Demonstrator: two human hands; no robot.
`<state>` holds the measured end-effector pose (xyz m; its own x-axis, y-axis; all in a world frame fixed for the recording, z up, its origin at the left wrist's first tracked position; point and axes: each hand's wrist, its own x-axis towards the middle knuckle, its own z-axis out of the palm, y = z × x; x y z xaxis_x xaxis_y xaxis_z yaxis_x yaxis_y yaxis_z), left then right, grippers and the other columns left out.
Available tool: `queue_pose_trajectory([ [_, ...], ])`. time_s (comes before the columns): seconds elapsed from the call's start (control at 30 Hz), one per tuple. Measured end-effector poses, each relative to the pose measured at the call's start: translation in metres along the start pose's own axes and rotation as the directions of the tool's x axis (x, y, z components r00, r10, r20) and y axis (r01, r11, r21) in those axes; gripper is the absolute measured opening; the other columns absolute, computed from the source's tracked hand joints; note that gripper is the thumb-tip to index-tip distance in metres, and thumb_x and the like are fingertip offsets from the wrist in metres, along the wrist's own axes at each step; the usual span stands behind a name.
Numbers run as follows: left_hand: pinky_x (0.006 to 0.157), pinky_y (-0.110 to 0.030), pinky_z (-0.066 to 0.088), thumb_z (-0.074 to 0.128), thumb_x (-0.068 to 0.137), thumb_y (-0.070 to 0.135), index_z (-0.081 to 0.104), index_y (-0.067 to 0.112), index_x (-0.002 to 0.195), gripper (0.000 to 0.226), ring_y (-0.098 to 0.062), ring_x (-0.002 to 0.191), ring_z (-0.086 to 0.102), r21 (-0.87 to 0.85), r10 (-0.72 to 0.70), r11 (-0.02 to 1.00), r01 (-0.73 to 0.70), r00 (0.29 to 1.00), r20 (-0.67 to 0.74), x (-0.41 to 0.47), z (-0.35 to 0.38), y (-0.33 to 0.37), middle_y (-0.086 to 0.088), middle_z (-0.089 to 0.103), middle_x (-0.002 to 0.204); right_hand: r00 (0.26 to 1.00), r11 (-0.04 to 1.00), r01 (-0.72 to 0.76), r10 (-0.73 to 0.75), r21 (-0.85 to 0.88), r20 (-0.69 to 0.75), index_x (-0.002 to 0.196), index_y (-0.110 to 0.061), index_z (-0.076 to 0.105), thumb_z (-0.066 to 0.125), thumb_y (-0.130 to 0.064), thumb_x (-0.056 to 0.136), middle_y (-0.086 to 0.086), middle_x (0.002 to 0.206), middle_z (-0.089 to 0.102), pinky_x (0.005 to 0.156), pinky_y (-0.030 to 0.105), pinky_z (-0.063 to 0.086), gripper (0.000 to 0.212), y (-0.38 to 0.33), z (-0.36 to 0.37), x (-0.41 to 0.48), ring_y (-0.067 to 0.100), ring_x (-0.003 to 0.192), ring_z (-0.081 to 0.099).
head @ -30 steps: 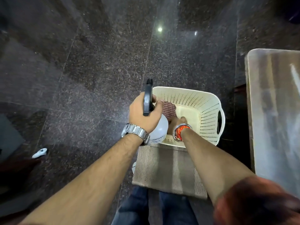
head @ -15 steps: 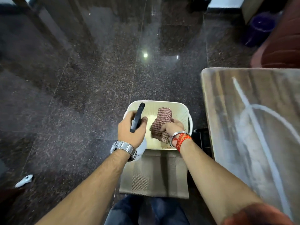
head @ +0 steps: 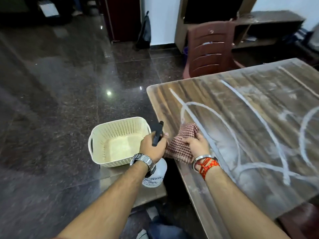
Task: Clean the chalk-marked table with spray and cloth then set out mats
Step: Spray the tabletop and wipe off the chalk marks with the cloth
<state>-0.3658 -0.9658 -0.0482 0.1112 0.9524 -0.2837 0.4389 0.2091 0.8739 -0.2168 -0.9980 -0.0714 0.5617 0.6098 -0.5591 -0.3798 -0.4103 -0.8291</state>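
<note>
I am gripping the spray bottle [head: 155, 175] in my left hand [head: 152, 147], fingers curling round its neck and black trigger head [head: 158, 133]. The head is sticking up and away from me past my knuckles, while the white body is hanging under my wrist, partly hidden by my watch [head: 143, 161]. The bottle is hovering over the gap between the basket [head: 119, 140] and the worktop [head: 250, 135], touching neither as far as I can tell.

My right hand [head: 196, 145] is pinching the red-and-white checked cloth [head: 183, 144], fingers bunching it from above. The cloth is sitting at the left edge of the worktop, its near hem drooping past that edge. It is lying between my two hands, with my left fingertips just beside its folds; I cannot tell whether they are touching it. A steel bangle and red threads [head: 205, 163] are circling my right wrist.

White chalk marks [head: 229, 118], long strokes and loops, are running across the wooden worktop, starting just beyond the cloth and spreading well to my right.

The cream perforated basket is standing to the left of my left hand on a low flat surface [head: 120, 178], which is too blurred for me to say what it is. A brown plastic chair [head: 210, 49] is standing at the far side of the worktop, on the dark polished floor [head: 51, 100].
</note>
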Motion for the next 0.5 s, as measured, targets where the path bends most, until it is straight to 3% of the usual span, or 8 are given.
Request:
queue_pose_trajectory([
  [0.1, 0.062, -0.029, 0.047, 0.064, 0.088, 0.047, 0.063, 0.014, 0.071, 0.037, -0.022, 0.069, 0.063, 0.04, -0.001, 0.999, -0.002, 0.997, 0.078, -0.02, 0.033, 0.013, 0.0, 0.069, 0.069, 0.992, 1.0, -0.007, 0.008, 0.009, -0.126, 0.088, -0.015, 0.062, 0.07, 0.007, 0.069, 0.01, 0.093, 0.069, 0.08, 0.042, 0.056, 0.03, -0.002, -0.058, -0.019, 0.029, 0.084, 0.066],
  [0.2, 0.058, -0.029, 0.044, 0.064, 0.087, 0.05, 0.061, 0.012, 0.067, 0.043, -0.024, 0.064, 0.061, 0.092, -0.033, 0.996, 0.024, 0.994, 0.104, -0.036, 0.062, 0.029, -0.001, 0.063, 0.061, 0.984, 1.0, -0.013, 0.012, -0.008, -0.18, 0.097, -0.01, 0.064, 0.071, 0.004, 0.068, 0.012, 0.095, 0.069, 0.079, 0.043, 0.057, 0.033, 0.001, -0.101, -0.02, 0.031, 0.085, 0.067],
  [0.3, 0.051, -0.026, 0.035, 0.066, 0.088, 0.045, 0.047, 0.014, 0.053, 0.05, -0.023, 0.053, 0.049, 0.094, -0.052, 0.995, 0.045, 0.996, 0.079, -0.044, 0.091, 0.044, 0.001, 0.049, 0.05, 0.984, 0.999, -0.032, 0.026, -0.029, -0.179, 0.101, -0.015, 0.06, 0.073, -0.003, 0.066, 0.008, 0.099, 0.069, 0.08, 0.047, 0.057, 0.039, 0.001, -0.13, -0.007, 0.03, 0.086, 0.068],
  [0.5, 0.054, -0.026, 0.041, 0.067, 0.078, 0.045, 0.051, 0.014, 0.048, 0.045, -0.029, 0.052, 0.053, 0.077, -0.112, 0.99, 0.118, 0.991, -0.077, -0.04, 0.151, 0.059, -0.001, 0.052, 0.048, 0.997, 0.998, 0.036, -0.039, -0.045, -0.07, 0.106, -0.015, 0.063, 0.068, 0.006, 0.072, 0.008, 0.093, 0.071, 0.075, 0.046, 0.058, 0.041, -0.025, -0.176, 0.032, 0.029, 0.081, 0.069],
])
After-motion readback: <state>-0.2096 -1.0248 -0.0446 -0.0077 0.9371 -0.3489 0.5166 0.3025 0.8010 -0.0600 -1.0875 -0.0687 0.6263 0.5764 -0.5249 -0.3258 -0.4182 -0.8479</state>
